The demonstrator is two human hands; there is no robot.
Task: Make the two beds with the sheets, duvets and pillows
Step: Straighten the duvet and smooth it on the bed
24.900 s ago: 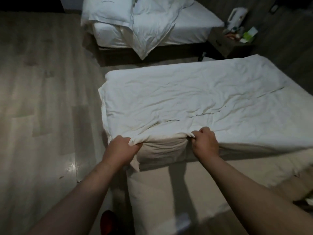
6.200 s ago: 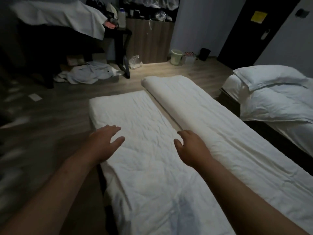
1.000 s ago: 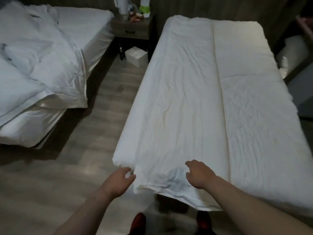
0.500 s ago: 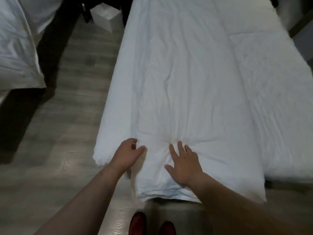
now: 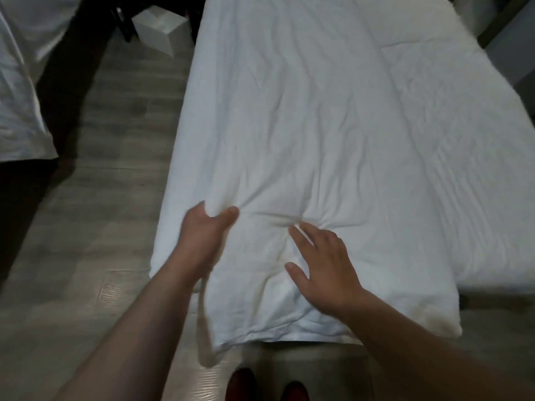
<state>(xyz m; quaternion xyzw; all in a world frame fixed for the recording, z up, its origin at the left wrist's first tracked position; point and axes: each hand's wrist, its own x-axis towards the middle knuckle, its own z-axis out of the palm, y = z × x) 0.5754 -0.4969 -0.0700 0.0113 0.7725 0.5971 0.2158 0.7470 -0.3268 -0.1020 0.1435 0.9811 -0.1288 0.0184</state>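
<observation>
White duvet (image 5: 304,125), grey plank floor (image 5: 101,212)

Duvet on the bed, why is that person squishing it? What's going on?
A person is making a bed. Their left hand pinches up a fold of the white duvet, while their right hand lies flat on it with fingers spread. The duvet lies along the left side of the bed and hangs over its near end; the right side is not yet covered by it. A second bed with white bedding stands to the left.
</observation>
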